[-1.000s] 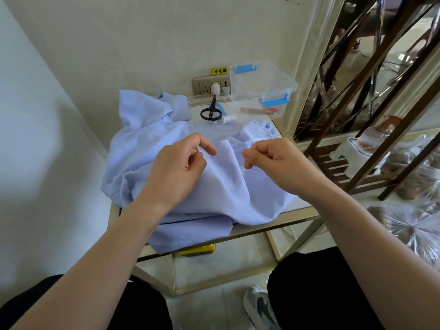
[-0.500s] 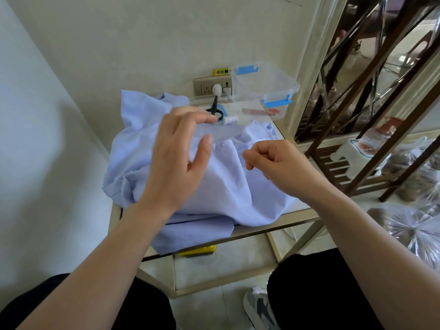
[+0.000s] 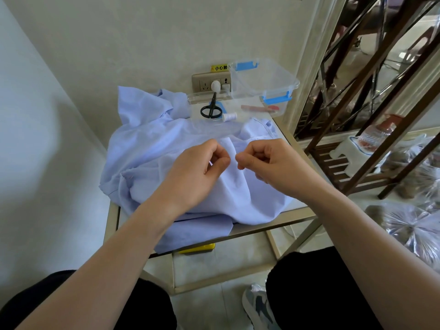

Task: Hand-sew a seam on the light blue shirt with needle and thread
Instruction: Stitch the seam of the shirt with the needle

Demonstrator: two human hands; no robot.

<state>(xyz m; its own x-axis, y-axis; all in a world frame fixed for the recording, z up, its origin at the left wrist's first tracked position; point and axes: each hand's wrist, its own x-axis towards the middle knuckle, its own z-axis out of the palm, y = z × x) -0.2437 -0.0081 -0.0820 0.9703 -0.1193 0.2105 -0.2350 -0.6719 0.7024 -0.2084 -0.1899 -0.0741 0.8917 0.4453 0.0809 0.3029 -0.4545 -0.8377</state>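
Left hand (image 3: 197, 172) and right hand (image 3: 269, 163) pinch something we can't make out; scissors (image 3: 210, 109), spool (image 3: 229, 116) in clear lid (image 3: 248, 101), 12 o'clock.

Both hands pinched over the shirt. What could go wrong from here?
Any needle or thread between the left hand and right hand is too fine to see; a pricked finger or tangle is possible. The light blue shirt overhangs the table at its front edge and might slide off when tugged.

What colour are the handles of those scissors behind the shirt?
Black. The scissors show best in the head view.
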